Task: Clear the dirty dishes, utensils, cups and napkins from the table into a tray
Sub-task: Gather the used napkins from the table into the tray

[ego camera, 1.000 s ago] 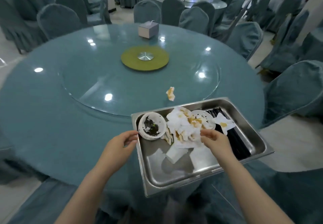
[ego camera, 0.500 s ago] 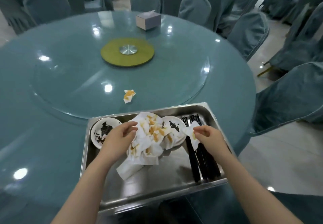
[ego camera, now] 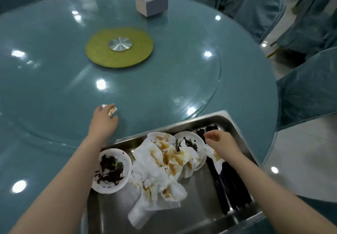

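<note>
A steel tray [ego camera: 200, 208] sits at the table's near edge. It holds a white plate [ego camera: 111, 170] smeared with dark residue, a second dirty plate [ego camera: 190, 142], a heap of stained white napkins [ego camera: 162, 168] and black chopsticks [ego camera: 229, 188]. My left hand [ego camera: 103, 122] reaches past the tray onto the glass turntable and its fingers curl round a crumpled stained napkin [ego camera: 112, 111]. My right hand [ego camera: 222, 145] hovers over the tray's right side with loosely curled fingers; a small stained napkin [ego camera: 216, 159] lies just beneath it on the chopsticks.
A green disc with a metal hub [ego camera: 119, 47] marks the centre of the glass turntable [ego camera: 164, 91]. A grey tissue box [ego camera: 151, 3] stands at the far side. Covered blue chairs [ego camera: 308, 91] ring the table on the right and back.
My left hand left the napkin heap in the tray and reached forward to the crumpled napkin on the turntable. The small napkin my right hand held now lies on the chopsticks.
</note>
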Tool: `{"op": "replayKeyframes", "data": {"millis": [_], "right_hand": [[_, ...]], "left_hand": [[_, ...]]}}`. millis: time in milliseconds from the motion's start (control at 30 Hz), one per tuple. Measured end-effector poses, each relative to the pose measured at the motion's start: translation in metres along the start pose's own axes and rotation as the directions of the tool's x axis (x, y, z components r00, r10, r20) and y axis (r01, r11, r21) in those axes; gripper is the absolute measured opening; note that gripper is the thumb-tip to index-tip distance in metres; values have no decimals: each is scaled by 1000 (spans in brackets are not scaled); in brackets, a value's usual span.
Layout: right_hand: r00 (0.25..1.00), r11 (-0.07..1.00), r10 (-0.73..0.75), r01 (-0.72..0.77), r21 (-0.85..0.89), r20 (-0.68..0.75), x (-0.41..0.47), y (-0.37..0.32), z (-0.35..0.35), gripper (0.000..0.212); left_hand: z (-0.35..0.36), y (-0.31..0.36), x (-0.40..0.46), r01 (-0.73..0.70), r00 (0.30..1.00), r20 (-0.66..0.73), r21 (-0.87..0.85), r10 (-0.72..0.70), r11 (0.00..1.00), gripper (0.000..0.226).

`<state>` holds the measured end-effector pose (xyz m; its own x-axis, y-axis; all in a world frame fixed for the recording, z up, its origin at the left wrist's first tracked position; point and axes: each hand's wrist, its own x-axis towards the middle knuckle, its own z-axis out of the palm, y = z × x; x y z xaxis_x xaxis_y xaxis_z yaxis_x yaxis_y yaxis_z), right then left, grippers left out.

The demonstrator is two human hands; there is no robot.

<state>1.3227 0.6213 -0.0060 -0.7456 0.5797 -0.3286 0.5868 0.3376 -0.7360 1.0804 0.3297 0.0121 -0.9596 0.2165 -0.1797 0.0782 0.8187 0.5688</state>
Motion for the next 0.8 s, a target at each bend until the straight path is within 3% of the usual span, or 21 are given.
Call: {"op": "replayKeyframes", "data": {"millis": [100,200,300,433,567,733,800], "right_hand": [[1000,999,-4,4,-34,5,15,-8,14,22],[1000,1000,0,0,-24,7,23,-9,19,20],[1000,1000,20,-20,-16,-6,24,-4,20,19],[999,999,38,-38,-6,3,23,2,25,18],[999,999,47,-47,10,7,19,6,31,17],[999,1000,19,-19,-6,25,14,13,29,18],[999,1000,-12,13,-20,53,9,16,26,21]], "left_hand": [[0,-20,38,110,988,90,136,-122,985,51],[1,-36,52,118,985,96,224,-143,968,44],[0,-29,48,42,998,34,111,-46,993,21],[4,21,15,-159,986,-59,-86,154,983,17],[29,50,-52,-238,960,81,-269,269,933,22],[51,57,-101,-203,873,394,-244,288,948,40],[51,58,-117,-208,859,417,-247,297,946,43]]}}
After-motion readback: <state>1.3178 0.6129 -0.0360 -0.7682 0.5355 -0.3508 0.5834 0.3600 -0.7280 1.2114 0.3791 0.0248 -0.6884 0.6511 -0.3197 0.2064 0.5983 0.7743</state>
